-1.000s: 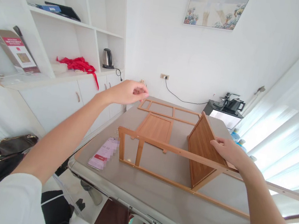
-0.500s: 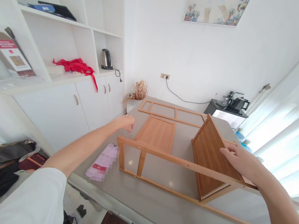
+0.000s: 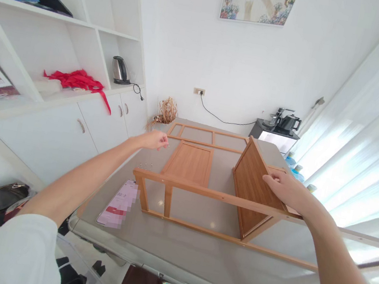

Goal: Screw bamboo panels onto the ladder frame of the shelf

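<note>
My left hand [image 3: 156, 140] is raised over the left side of the table, its fingers pinched together. Whatever may be between the fingertips is too small to make out. Below it, several tiny shiny pieces [image 3: 146, 166] lie scattered on the tabletop. My right hand [image 3: 279, 183] is closed over the top edge of an upright brown wooden panel [image 3: 253, 187]. That panel stands against a long wooden ladder-like frame [image 3: 202, 192], which rests on its side along the near part of the table. A flat wooden panel [image 3: 189, 162] lies behind the frame.
A second wooden frame [image 3: 196, 135] lies at the table's far edge. A phone [image 3: 117, 203] is at the near left of the grey table [image 3: 190, 260]. A black kettle [image 3: 290, 124] stands on a cabinet at the back right; white shelves [image 3: 81, 25] line the left.
My left hand has lifted slightly away from the small pieces, fingers pinched. My right hand stays on the upright panel. The whole view has shifted a little as my head turned right.
</note>
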`<state>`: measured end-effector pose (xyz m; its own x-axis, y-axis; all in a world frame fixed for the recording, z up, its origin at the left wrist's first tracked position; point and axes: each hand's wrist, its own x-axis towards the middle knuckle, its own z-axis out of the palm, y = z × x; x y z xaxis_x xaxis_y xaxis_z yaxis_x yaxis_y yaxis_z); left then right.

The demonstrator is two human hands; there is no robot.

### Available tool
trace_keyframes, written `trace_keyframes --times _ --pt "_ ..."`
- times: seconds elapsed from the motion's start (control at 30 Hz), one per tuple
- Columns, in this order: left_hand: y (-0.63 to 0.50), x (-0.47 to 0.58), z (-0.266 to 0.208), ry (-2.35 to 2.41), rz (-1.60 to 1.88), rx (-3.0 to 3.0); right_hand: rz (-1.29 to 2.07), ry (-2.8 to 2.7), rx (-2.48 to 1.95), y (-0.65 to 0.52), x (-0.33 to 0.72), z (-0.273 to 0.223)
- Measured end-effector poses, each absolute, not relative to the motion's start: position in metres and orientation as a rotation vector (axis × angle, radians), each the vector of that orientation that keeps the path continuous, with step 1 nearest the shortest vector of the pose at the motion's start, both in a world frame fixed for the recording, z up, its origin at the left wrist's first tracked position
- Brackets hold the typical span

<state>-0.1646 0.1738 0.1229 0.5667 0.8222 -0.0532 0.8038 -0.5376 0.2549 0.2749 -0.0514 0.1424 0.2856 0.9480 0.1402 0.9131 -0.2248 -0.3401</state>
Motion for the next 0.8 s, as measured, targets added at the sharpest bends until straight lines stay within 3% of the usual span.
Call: trace_keyframes --times 0.17,0.3,0.57,0.8 --pt "0.113 -0.147 0.21 0.993 0.72 2.39 0.249 -1.714 -2.271 -0.061 0.261 0.156" --pt "0.032 -0.104 0.245 0.659 0.867 2.364 0.288 -1.704 -2.291 -0.066 0.255 0.162" --pt "-0.062 0.021 0.221 0.264 0.462 2.814 0.413 -1.788 -2.199 -0.069 0.257 0.166" --pt "-0.068 0.074 0.185 0.304 0.627 2.745 0.551 -1.929 -2.161 -0.067 0.27 0.172"
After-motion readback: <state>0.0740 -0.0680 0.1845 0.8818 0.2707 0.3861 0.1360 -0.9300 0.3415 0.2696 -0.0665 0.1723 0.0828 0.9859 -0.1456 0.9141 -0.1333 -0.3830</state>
